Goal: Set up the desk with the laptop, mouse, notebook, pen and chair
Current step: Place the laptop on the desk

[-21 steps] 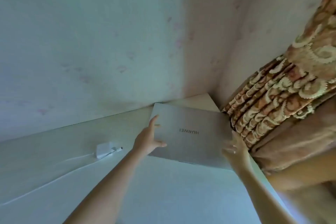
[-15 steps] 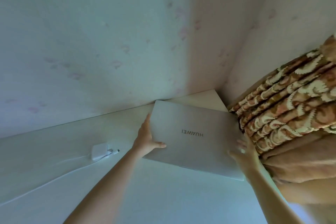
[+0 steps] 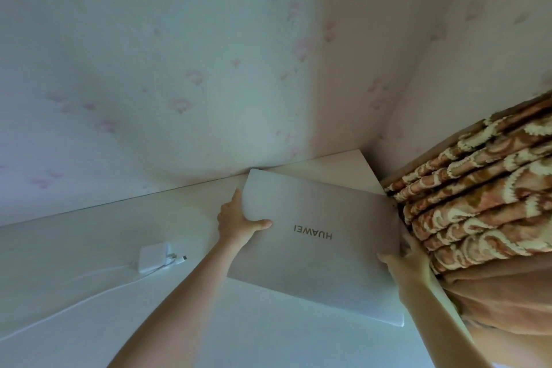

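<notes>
Closest to the camera, 2 bare forearms reach up from the bottom edge over a white bench (image 3: pixel 268 343). Both hands are on a closed silver laptop (image 3: pixel 313 248), lid up, with the HUAWEI logo reading upside down from here.

The left hand (image 3: pixel 239 222) takes the laptop's left edge: thumb lying flat on top of the lid, fingers running along the side and under it, so that grip is clamped on the laptop. The right hand (image 3: pixel 407 260) has the right edge, thumb on the lid and the fingers wrapped round the side next to the curtain, mostly hidden, so I can't see much of them. The laptop sits at a slant toward the back right corner of the bench. Can't tell whether its near edge is touching the surface or is a bit off it.

Left of the laptop, well apart from it, a white charger brick (image 3: pixel 153 258) lies on the bench with a white cable (image 3: pixel 74 296) trailing off to the left edge.

On the right, a folded brown and cream patterned curtain (image 3: pixel 484 212) bunches up just beside the laptop's right edge.

Behind everything, pale wallpaper (image 3: pixel 179 69) with faint pink flowers covers 2 walls meeting in the corner.
</notes>
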{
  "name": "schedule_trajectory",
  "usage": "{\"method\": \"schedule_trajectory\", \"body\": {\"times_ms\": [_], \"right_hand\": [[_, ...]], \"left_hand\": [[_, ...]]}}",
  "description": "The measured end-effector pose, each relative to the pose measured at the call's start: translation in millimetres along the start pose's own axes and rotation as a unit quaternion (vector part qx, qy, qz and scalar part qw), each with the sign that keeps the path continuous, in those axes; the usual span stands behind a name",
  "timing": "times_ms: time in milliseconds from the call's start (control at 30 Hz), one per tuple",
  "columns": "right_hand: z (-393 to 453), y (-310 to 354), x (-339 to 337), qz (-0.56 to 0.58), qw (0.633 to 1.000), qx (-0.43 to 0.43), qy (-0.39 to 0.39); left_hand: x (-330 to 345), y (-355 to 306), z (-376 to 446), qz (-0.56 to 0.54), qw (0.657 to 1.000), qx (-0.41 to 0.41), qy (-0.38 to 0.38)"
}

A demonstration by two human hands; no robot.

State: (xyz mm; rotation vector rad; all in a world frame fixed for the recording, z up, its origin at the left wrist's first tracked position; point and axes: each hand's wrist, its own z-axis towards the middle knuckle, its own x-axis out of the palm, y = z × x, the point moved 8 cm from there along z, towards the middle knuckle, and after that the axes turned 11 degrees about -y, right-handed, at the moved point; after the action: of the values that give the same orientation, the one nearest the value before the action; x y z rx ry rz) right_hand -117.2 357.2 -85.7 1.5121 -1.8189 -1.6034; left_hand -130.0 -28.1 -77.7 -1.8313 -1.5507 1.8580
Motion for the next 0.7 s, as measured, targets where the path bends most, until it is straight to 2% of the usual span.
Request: {"method": "schedule_trajectory", "body": {"times_ms": [167, 300, 700], "right_hand": [[-8.8, 1.5, -1.2, 0.062, 0.998, 0.007, -0.009], [-29.6, 14.2, 1.6, 0.076, 0.997, 0.008, -0.004], [-156.0, 51.7, 59.9, 0.085, 0.991, -0.027, 0.098]], "left_hand": [[-3.5, 23.3, 17.7, -0.069, 0.998, -0.004, -0.006], [-33.6, 30.6, 12.0, -0.089, 0.996, 0.000, -0.020], [-188.4, 112.6, -59.9, -0.157, 0.978, -0.054, -0.123]]}}
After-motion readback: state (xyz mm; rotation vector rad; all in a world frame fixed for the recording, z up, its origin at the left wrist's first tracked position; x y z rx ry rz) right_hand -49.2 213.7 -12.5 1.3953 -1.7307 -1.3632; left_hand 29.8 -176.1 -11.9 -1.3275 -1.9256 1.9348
